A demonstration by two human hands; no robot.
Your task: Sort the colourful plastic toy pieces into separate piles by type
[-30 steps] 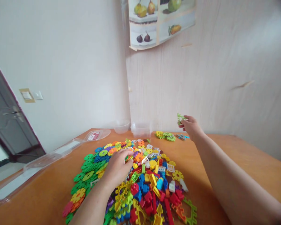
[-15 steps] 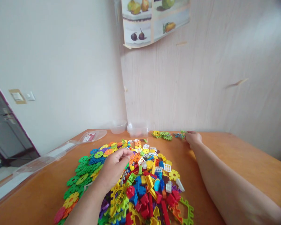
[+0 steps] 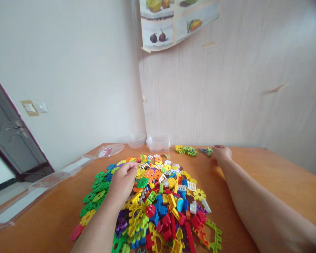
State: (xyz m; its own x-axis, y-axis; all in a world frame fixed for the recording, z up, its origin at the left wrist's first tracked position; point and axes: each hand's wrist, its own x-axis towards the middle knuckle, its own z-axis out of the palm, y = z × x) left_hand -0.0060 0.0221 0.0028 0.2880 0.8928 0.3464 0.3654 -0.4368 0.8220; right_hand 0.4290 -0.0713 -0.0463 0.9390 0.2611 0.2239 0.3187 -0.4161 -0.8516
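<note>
My left hand point(image 3: 124, 181) is over the left side of a big pile of plastic building toys, its thumb and fingers drawn together. Whatever may be in that pinch cannot be made out. Beneath and beside it lie green snowflake discs point(image 3: 96, 189), orange discs point(image 3: 149, 173) and one green disc point(image 3: 142, 182). Far off at the right, my right hand point(image 3: 222, 153) rests low at the table's back, fingers curled and mostly hidden. Just left of it sits a small cluster of blue and green pieces point(image 3: 205, 151). Yellow and light-green gear-like pieces point(image 3: 185, 150) lie further left.
Colourful blocks point(image 3: 163, 211) and white window-frame pieces point(image 3: 191, 186) fill the middle of the wooden table point(image 3: 242, 182). Clear plastic tubs point(image 3: 158, 143) stand against the wall. Transparent lids point(image 3: 109, 151) lie along the left edge. A fruit poster point(image 3: 158, 26) hangs above.
My left hand has moved left and slightly away over the pile, uncovering a green disc and orange discs. My right hand stays beside the blue and green cluster. The view has shifted slightly left.
</note>
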